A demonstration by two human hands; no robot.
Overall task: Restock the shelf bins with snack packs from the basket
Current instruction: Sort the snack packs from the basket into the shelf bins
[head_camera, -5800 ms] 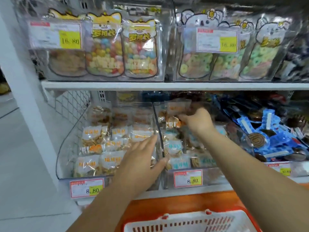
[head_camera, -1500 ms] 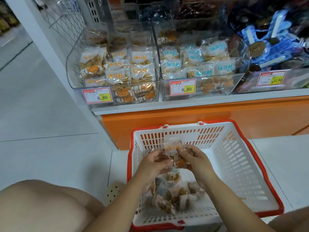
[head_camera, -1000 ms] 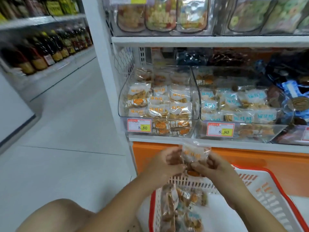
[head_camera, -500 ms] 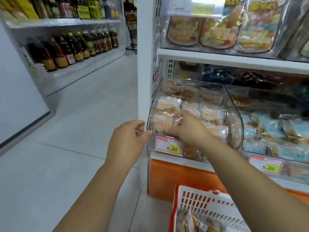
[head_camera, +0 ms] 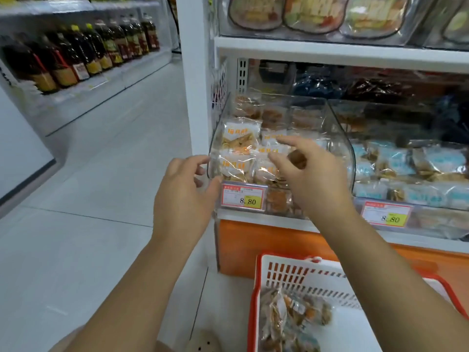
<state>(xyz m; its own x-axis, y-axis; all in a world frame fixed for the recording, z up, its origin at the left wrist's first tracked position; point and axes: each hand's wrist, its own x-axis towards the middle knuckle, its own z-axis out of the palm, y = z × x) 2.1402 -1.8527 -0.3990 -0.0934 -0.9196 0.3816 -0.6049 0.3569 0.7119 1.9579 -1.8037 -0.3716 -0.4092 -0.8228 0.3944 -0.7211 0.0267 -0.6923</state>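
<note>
Lower shelf, far-L end: clear bin (head_camera: 341, 141) packed w/ snack packs (head_camera: 241, 138), orange lettering, stacked approx to the front lip. R hand (head_camera: 312, 184) raised in front of the bin mouth, back of hand to camera, fingers (head_camera: 281, 142) spread and only lightly bent, gripping nothing. Index stretched L across the top packs, thumb lower, just above a front-row pack (head_camera: 266, 171); touching or not, can't tell. Nothing pinched between thumb and index, all packs lying in the bin beyond and below the fingertips. L hand (head_camera: 182, 196) outside the bin at its front-L corner, fingers loosely curled, empty; thumb tip right by the corner beside the price tag (head_camera: 243, 198) marked 8.80, contact w/ the plastic unclear. Neighbour bin (head_camera: 431, 221) just to the R, holding blue-lettered packs (head_camera: 406, 163), w/ its own tag (head_camera: 385, 217), also 8.80. On the floor under the R forearm, up against the orange shelf base (head_camera: 253, 245): white basket (head_camera: 291, 273) w/ red rim, loose packs (head_camera: 291, 316) heaped in its near-L part, well apart from both hands. Shelf above: big candy bags (head_camera: 314, 13) standing in a row. Across the aisle, L side: dark bottles (head_camera: 83, 52) lined up on another shelf.
</note>
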